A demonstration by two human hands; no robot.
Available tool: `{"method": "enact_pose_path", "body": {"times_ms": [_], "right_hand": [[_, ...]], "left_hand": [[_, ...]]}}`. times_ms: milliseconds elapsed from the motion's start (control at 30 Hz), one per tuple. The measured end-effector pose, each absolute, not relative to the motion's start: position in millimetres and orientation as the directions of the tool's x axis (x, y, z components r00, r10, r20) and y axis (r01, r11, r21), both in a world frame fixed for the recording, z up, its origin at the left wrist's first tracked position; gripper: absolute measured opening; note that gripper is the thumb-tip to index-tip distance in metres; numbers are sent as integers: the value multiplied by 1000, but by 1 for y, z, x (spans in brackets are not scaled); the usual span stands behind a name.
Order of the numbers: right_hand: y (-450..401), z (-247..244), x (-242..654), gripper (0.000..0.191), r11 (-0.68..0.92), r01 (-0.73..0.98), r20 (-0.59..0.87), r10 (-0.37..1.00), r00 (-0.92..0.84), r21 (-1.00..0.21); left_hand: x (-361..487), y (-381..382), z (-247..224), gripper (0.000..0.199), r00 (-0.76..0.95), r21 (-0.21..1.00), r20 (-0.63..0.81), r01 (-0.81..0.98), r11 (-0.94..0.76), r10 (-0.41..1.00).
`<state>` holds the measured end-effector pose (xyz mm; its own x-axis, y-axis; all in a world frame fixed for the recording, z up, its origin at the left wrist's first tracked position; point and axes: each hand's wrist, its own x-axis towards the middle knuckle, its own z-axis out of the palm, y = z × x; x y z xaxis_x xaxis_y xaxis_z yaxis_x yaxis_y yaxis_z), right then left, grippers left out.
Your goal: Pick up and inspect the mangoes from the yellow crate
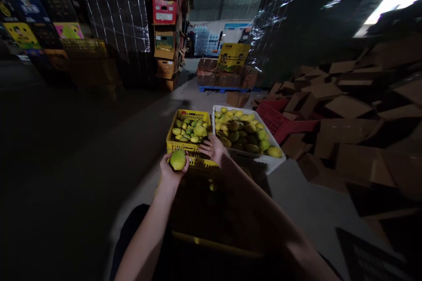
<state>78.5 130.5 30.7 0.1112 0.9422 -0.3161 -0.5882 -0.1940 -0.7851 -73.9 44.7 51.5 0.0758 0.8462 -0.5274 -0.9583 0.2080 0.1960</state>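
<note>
My left hand (170,170) is closed around a yellow-green oval fruit (178,160), whose exact kind I cannot make out. It holds the fruit in front of the near side of a yellow plastic crate (169,145). Inside that crate lie green and yellow fruits (187,131). My right hand (214,148) has its fingers apart and nothing in them, over the crate's near right corner. Beside it on the right stands a white crate (275,167) heaped with larger-looking yellow and green fruits (244,129). Deep shadow hides much of the space below my hands, where a yellow edge (211,242) shows.
Flattened and opened cardboard boxes (352,134) pile up on the right, with a red crate (275,118) among them. Stacked cartons (165,39) and wrapped stacks stand behind. Farther back, a blue pallet (227,89) carries boxes. Bare floor (125,140) runs along the left.
</note>
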Motion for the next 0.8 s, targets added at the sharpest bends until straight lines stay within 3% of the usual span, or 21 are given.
{"method": "enact_pose_path", "body": {"times_ms": [133, 267, 467, 667, 800], "right_hand": [[100, 18, 92, 16, -362, -412, -393, 919, -10, -836], [53, -15, 106, 13, -525, -303, -520, 848, -104, -795], [36, -23, 124, 9, -485, -430, -466, 871, -156, -762], [31, -9, 130, 12, -459, -557, -403, 886, -230, -692], [27, -6, 136, 14, -487, -630, -389, 871, -299, -605]], "left_hand": [[-73, 45, 52, 36, 71, 187, -512, -963, 192, 856], [-70, 40, 50, 30, 90, 186, -509, -959, 212, 856], [-60, 35, 41, 28, 83, 256, -545, -931, 260, 834], [-36, 31, -6, 14, -158, 446, -654, -870, 209, 739], [-9, 15, -50, 10, -97, 427, -771, -812, 399, 629]]}}
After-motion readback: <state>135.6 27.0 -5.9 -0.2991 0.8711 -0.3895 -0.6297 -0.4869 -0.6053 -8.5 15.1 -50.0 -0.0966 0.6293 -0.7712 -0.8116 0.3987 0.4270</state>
